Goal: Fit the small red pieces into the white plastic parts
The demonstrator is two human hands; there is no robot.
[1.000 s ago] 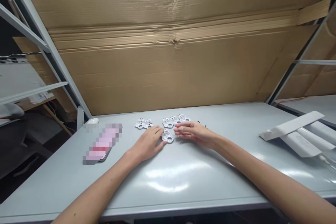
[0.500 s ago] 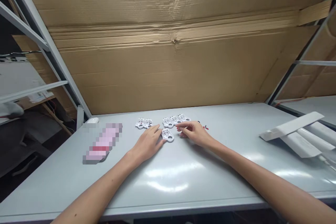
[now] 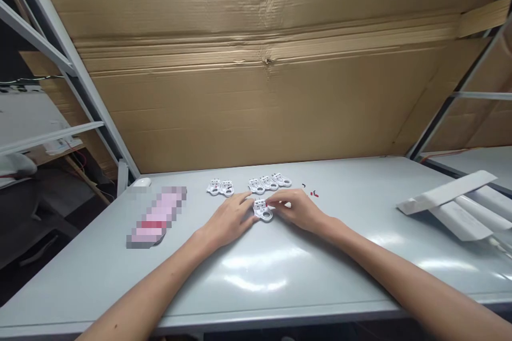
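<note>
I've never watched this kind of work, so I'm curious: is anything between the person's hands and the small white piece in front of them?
Nothing visible: the right hand is at the small white plastic piece from one side, and the left hand from the other. The other white pieces lie farther up the table, not between.

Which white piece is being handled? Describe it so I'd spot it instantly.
On the pale grey table, find the small white holed pieces near the far edge. The handled piece lies closest to you, between the left hand and right hand; the others sit behind it, a pair and a row of three.
</note>
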